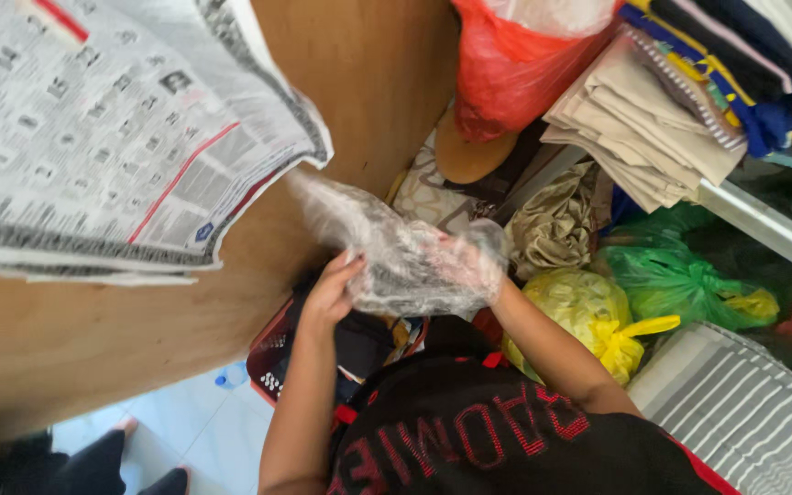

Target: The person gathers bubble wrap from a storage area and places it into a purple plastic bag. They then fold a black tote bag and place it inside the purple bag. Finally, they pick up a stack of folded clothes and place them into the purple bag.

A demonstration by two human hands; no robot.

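Fingers point(348, 268) grip clear bag point(396, 252); right hand point(465, 266) inside.

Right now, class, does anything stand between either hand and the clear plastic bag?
Nothing visible does. The left hand already pinches the clear plastic bag at its near edge, and the right hand is inside it, seen through the film. Both work above the red basket, beside the wooden table.
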